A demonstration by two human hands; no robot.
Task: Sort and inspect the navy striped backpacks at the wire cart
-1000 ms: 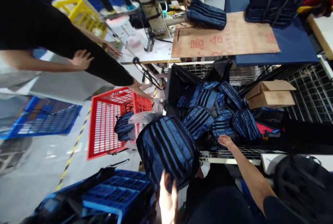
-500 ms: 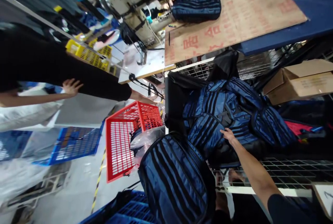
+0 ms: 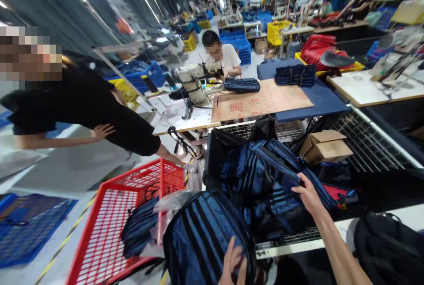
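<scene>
My right hand (image 3: 308, 193) reaches over a heap of blue backpacks with black stripes (image 3: 261, 170) in a black-lined wire bin. Its thumb and fingers are closed at the edge of a blue bag piece (image 3: 285, 174), which is drawn up toward it. At the bottom, my left hand (image 3: 234, 264) is slightly blurred, with its fingers apart and nothing held in them. It is in front of a full, rounded blue striped backpack (image 3: 202, 232) that stands by the bin's near left corner. Whether the left fingers touch that backpack I cannot tell.
A red crate (image 3: 99, 219) with striped bags and clear plastic stands left. A co-worker in black (image 3: 82, 99) leans in there; another sits at a sewing machine (image 3: 195, 84). A cardboard box (image 3: 326, 146) sits in the bin; a black bag (image 3: 391, 249) lies right.
The view has tilted up, showing more of the room. My left hand has come into view by the full backpack. My right hand has gone from pointing at the heap to gripping a bag edge.
</scene>
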